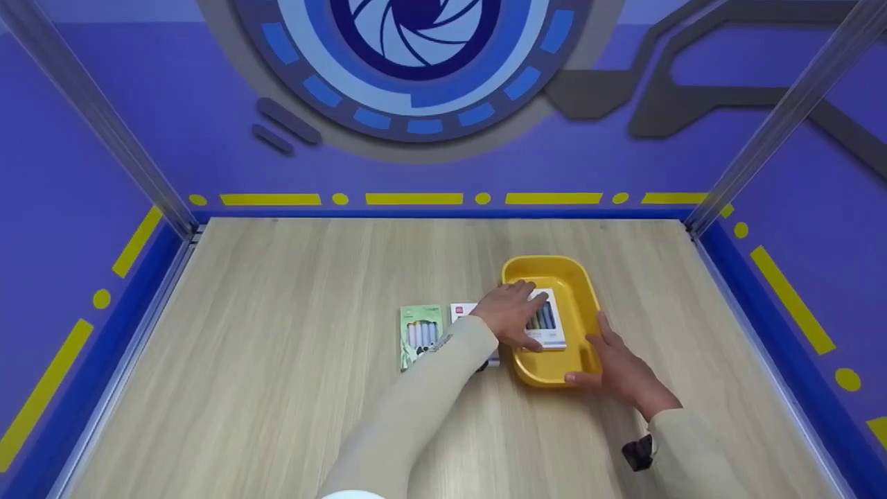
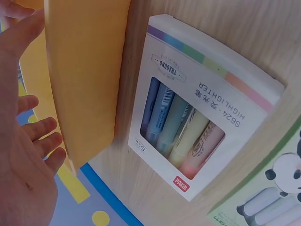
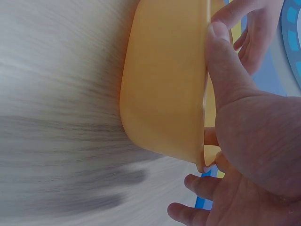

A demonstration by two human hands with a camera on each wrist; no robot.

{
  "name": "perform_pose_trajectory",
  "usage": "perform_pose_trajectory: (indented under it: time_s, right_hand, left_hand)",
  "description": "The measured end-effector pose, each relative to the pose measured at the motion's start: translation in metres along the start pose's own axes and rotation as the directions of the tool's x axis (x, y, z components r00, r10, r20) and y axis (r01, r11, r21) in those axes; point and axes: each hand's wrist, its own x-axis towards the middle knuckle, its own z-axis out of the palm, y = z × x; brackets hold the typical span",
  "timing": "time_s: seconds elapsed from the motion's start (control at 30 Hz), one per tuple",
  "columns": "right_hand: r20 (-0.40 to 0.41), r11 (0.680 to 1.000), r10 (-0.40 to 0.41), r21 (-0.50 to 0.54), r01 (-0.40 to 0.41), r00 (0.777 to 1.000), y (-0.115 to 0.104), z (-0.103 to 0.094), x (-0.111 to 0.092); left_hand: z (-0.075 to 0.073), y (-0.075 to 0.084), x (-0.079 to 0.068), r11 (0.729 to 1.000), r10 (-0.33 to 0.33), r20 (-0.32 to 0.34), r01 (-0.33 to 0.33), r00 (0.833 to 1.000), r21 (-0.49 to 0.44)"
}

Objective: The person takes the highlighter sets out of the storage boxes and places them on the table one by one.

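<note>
Well, prob. mid-packing: left hand [image 1: 504, 315] has fingers spread over a white box [image 1: 549, 331] in the yellow tray [image 1: 574, 284], right of frame centre; can't tell if it's pinching. Right hand [image 1: 624, 371] grips the tray's rim. Next move prob. calls for left hand off, then the highlighter box [image 2: 200, 101]. L wrist cam shows its label; head view's sleeve [image 1: 419, 409] hides most.

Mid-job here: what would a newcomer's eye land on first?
Probably the bright yellow, round-cornered plastic tray, right of centre on the pale wood-grain table, with the left hand over the white cardboard box inside. Next, the big blue-and-white round emblem at top centre on the purple back wall.
</note>
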Motion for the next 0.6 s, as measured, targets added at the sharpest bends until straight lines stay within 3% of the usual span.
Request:
perform_pose_trajectory:
  time_s: [0.23, 0.6]
  right_hand:
    - [-0.005, 1.0, -0.014, -0.008, 0.014, 1.0, -0.001, -0.001, -0.002]
    - [-0.005, 1.0, -0.012, 0.015, 0.012, 1.0, 0.001, -0.001, 0.0]
  left_hand:
    - [0.006, 0.002, 0.007, 1.0, -0.015, -0.002, 0.015, 1.0, 0.001]
    - [0.011, 0.01, 0.015, 0.996, -0.026, -0.004, 0.026, 1.0, 0.08]
